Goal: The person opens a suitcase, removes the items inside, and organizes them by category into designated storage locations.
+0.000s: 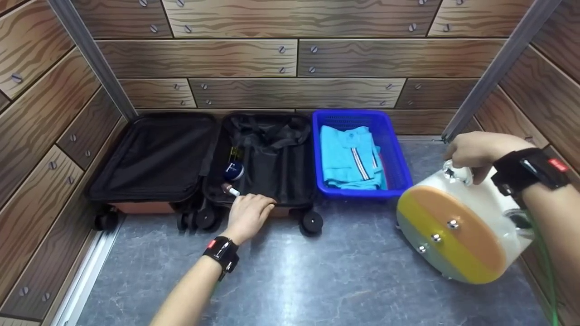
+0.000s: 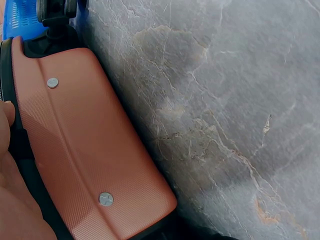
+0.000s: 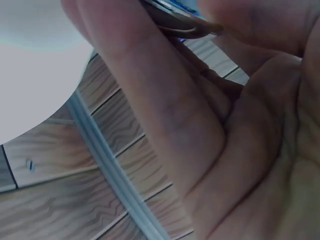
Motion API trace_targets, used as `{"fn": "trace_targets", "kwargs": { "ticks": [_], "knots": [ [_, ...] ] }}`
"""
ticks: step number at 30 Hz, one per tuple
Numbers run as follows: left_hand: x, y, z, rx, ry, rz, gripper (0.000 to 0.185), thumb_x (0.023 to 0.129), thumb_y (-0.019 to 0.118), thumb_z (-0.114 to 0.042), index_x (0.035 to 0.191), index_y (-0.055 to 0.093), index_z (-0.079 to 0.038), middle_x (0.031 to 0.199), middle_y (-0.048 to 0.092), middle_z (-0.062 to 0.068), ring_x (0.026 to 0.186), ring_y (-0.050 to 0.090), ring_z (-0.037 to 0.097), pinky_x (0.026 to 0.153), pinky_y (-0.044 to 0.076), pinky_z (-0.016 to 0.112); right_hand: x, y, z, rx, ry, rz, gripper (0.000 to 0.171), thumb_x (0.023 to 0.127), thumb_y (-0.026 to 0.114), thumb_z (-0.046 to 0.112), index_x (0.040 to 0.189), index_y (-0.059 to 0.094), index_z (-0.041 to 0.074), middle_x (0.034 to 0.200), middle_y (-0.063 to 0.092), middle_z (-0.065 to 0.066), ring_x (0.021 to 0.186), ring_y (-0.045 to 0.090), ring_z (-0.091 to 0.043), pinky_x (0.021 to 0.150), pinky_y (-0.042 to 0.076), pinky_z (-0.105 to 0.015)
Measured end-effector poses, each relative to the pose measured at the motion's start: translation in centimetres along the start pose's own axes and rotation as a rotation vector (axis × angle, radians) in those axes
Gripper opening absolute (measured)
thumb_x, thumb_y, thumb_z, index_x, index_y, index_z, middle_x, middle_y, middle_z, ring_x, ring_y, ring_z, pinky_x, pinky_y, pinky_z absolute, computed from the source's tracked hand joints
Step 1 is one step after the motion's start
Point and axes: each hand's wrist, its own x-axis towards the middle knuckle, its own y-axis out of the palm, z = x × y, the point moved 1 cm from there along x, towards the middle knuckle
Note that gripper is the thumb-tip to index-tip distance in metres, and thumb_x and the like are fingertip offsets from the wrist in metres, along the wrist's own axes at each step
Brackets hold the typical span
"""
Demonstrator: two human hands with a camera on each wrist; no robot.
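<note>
Head view: the left hand (image 1: 248,213) rests with loosely bent fingers on the near rim of the open suitcase (image 1: 258,158), lower centre, probably steadying it; the case's long axis runs left to right. The right hand (image 1: 471,151), far right, curls round a clear knob (image 1: 449,172) on a white drum (image 1: 457,226), tilting it.

Left wrist view: the suitcase's orange shell (image 2: 85,150) lies on grey floor (image 2: 225,100), its long axis running diagonally.

Right wrist view: fingers (image 3: 165,100) pinch something thin at the top edge.
</note>
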Motion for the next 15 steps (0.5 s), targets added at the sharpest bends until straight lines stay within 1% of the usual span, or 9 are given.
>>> {"fn": "trace_targets", "kwargs": {
  "ticks": [3,5,7,10,12,15],
  "knots": [
    [-0.1,-0.1,0.0,-0.006,0.006,-0.019,0.024,0.105,0.057,-0.033,0.116,0.076,-0.021,0.114,0.074,-0.007,0.104,0.064,0.021,0.089,0.044,0.042,-0.1,0.2,0.8,0.038,-0.002,0.027,0.058,0.075,0.046,-0.003,0.131,0.058,-0.014,0.117,0.061,-0.034,0.062,0.070,-0.023,0.061,0.060,-0.037],
    [-0.1,-0.1,-0.1,-0.008,0.013,-0.031,0.024,0.104,0.058,-0.032,0.115,0.076,-0.021,0.113,0.074,-0.006,0.104,0.065,0.022,0.089,0.045,0.042,-0.1,0.4,1.2,0.103,0.006,0.052,0.060,0.075,0.046,-0.005,0.134,0.055,-0.016,0.122,0.057,-0.037,0.062,0.071,-0.025,0.064,0.061,-0.040],
    [-0.2,-0.1,-0.1,-0.009,0.017,-0.038,0.023,0.104,0.059,-0.032,0.114,0.076,-0.020,0.112,0.074,-0.006,0.104,0.065,0.022,0.089,0.045,0.043,0.0,0.6,1.5,0.147,-0.005,0.075,0.061,0.076,0.048,-0.006,0.136,0.052,-0.017,0.128,0.055,-0.040,0.062,0.071,-0.026,0.064,0.062,-0.041],
    [-0.2,-0.1,-0.1,-0.007,0.019,-0.042,0.023,0.104,0.059,-0.032,0.114,0.076,-0.020,0.111,0.074,-0.005,0.103,0.065,0.022,0.088,0.045,0.043,0.1,1.0,2.0,0.220,-0.011,0.096,0.059,0.080,0.052,-0.008,0.138,0.050,-0.017,0.124,0.061,-0.036,0.063,0.071,-0.024,0.064,0.062,-0.042],
    [-0.2,0.0,0.0,-0.009,0.020,-0.044,0.023,0.104,0.059,-0.032,0.114,0.076,-0.020,0.111,0.074,-0.005,0.103,0.065,0.022,0.088,0.045,0.043,0.1,1.2,2.2,0.269,-0.019,0.094,0.056,0.084,0.055,-0.006,0.138,0.049,-0.017,0.124,0.062,-0.033,0.064,0.071,-0.024,0.065,0.062,-0.042],
    [-0.2,-0.1,0.0,-0.012,0.020,-0.041,0.023,0.104,0.059,-0.032,0.114,0.076,-0.020,0.112,0.074,-0.004,0.104,0.065,0.023,0.088,0.044,0.043,0.3,1.5,2.6,0.311,-0.033,0.096,0.050,0.093,0.056,0.000,0.140,0.047,-0.018,0.121,0.065,-0.028,0.067,0.072,-0.025,0.068,0.062,-0.041]
  ]
}}
